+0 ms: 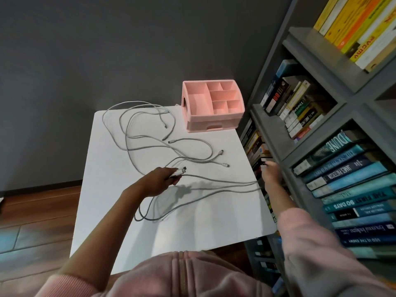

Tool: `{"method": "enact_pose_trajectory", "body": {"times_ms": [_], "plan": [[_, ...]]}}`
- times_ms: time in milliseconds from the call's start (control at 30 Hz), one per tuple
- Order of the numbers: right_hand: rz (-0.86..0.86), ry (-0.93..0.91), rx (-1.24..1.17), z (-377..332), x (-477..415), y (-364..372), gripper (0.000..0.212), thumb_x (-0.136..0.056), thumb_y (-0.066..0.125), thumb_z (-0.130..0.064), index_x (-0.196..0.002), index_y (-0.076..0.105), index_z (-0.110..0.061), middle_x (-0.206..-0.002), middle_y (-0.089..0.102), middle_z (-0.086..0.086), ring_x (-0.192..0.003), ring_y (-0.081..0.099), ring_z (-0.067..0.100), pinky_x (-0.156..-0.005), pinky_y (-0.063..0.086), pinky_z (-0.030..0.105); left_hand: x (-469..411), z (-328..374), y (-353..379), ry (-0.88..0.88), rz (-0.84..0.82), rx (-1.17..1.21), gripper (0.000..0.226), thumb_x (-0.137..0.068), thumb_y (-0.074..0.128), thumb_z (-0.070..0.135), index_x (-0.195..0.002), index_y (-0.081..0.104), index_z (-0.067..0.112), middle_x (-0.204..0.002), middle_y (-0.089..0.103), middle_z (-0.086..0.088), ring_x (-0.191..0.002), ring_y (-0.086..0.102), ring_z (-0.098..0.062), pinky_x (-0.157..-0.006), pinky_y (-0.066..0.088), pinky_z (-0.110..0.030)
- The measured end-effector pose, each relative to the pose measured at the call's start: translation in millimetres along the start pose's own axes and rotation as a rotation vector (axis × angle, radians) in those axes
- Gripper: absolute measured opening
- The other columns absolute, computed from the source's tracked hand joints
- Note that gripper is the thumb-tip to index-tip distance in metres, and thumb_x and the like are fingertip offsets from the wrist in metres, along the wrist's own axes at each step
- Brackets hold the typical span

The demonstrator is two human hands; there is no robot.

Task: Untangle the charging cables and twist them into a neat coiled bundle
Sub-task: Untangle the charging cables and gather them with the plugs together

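Left hand [161, 179], right hand [272, 174] hold cables [214, 180] stretched between.

Domestic study or reading corner. A grey bookshelf [276, 133], its compartments packed with upright and flat-stacked books [351, 174], stands just beside a small white bench [192, 221] carrying a pink compartmented desk organiser [214, 118]; behind, a dark grey wall [107, 50]; below, a wood-plank floor [38, 211].
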State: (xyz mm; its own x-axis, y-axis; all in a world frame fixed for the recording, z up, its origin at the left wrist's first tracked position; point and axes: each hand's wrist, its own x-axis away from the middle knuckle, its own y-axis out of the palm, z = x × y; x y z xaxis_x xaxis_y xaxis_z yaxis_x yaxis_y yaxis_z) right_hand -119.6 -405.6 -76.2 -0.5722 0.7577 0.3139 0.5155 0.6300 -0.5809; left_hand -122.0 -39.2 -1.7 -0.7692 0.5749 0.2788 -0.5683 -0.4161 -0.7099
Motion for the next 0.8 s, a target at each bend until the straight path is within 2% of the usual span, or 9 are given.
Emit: {"method": "enact_pose_trajectory", "body": {"times_ms": [133, 200, 267, 333, 400, 500, 633, 733, 800], "plan": [[-0.138, -0.194, 0.092, -17, 20, 14, 0.04, -0.084, 0.042, 0.012, -0.113, 0.065, -0.001, -0.119, 0.064, 0.014, -0.112, 0.06, 0.026, -0.094, 0.045, 0.028, -7, 8, 6, 0.011, -0.005, -0.015, 0.034, -0.093, 0.043, 0.004, -0.069, 0.043, 0.029, -0.065, 0.047, 0.008, -0.058, 0.041, -0.007, -0.061, 0.034, -0.019], [-0.449, -0.353, 0.111, -33, 44, 23, 0.037, -0.086, 0.041, 0.016, -0.112, 0.064, 0.003, -0.115, 0.065, 0.018, -0.098, 0.064, 0.007, -0.096, 0.046, 0.03, -9, 9, 6, 0.009, 0.006, 0.007, 0.035, -0.093, 0.042, 0.003, -0.071, 0.047, 0.029, -0.064, 0.048, 0.007, -0.059, 0.044, -0.007, -0.058, 0.034, -0.015], [-0.846, -0.408, 0.09, -50, 74, 32, 0.026, -0.093, 0.048, 0.006, -0.115, 0.061, 0.003, -0.112, 0.065, 0.018, -0.086, 0.062, -0.006, -0.089, 0.048, 0.025, -9, 10, 4, -0.005, 0.018, 0.028, 0.031, -0.094, 0.04, 0.003, -0.075, 0.052, 0.025, -0.064, 0.049, 0.006, -0.059, 0.046, -0.006, -0.057, 0.035, -0.012], [-1.133, -0.345, 0.074, -65, 103, 42, 0.025, -0.098, 0.051, -0.013, -0.119, 0.06, -0.002, -0.109, 0.067, 0.011, -0.094, 0.063, 0.001, -0.087, 0.047, 0.019, -7, 11, 1, -0.021, 0.035, 0.031, 0.028, -0.093, 0.04, 0.001, -0.079, 0.056, 0.02, -0.064, 0.051, 0.006, -0.059, 0.047, -0.003, -0.057, 0.035, -0.011], [-1.279, -0.33, 0.059, -74, 122, 52, 0.022, -0.096, 0.055, -0.017, -0.115, 0.063, -0.008, -0.1, 0.069, 0.009, -0.09, 0.066, 0.009, -0.086, 0.049, 0.019, -3, 8, -2, -0.026, 0.055, 0.051, 0.029, -0.092, 0.039, 0.0, -0.081, 0.058, 0.019, -0.066, 0.055, 0.004, -0.062, 0.049, -0.003, -0.059, 0.036, -0.015], [-1.298, -0.419, 0.11, -75, 127, 61, 0.016, -0.091, 0.061, -0.009, -0.105, 0.068, -0.009, -0.086, 0.067, 0.005, -0.073, 0.062, 0.006, -0.075, 0.052, 0.017, 7, -4, -8, -0.041, 0.105, 0.126, 0.028, -0.093, 0.038, 0.008, -0.082, 0.059, 0.023, -0.075, 0.064, 0.009, -0.074, 0.057, -0.007, -0.07, 0.042, -0.021], [-1.167, -0.51, 0.364, -58, 108, 58, 0.015, -0.09, 0.062, -0.005, -0.103, 0.069, -0.003, -0.088, 0.067, 0.013, -0.079, 0.059, 0.01, -0.072, 0.045, 0.015, 24, -23, -19, -0.091, 0.261, 0.181, 0.034, -0.095, 0.038, -0.003, -0.094, 0.063, 0.019, -0.089, 0.067, 0.01, -0.094, 0.059, -0.008, -0.086, 0.04, -0.021], [-0.98, -0.471, 0.709, -33, 80, 56, 0.015, -0.088, 0.063, -0.014, -0.08, 0.068, -0.025, -0.097, 0.069, 0.007, -0.099, 0.059, 0.018, -0.087, 0.044, 0.027, 37, -36, -30, -0.2, 0.323, 0.222, 0.032, -0.097, 0.034, 0.001, -0.097, 0.063, 0.015, -0.081, 0.069, 0.008, -0.083, 0.056, -0.011, -0.069, 0.039, -0.012], [-0.83, -0.436, 0.952, -22, 70, 52, 0.01, -0.086, 0.066, -0.027, -0.077, 0.069, -0.032, -0.105, 0.068, -0.002, -0.114, 0.052, 0.024, -0.1, 0.037, 0.038, 43, -43, -35, -0.241, 0.362, 0.259, 0.033, -0.099, 0.033, 0.006, -0.092, 0.063, 0.018, -0.067, 0.067, 0.005, -0.068, 0.051, -0.013, -0.061, 0.038, -0.021]]}}
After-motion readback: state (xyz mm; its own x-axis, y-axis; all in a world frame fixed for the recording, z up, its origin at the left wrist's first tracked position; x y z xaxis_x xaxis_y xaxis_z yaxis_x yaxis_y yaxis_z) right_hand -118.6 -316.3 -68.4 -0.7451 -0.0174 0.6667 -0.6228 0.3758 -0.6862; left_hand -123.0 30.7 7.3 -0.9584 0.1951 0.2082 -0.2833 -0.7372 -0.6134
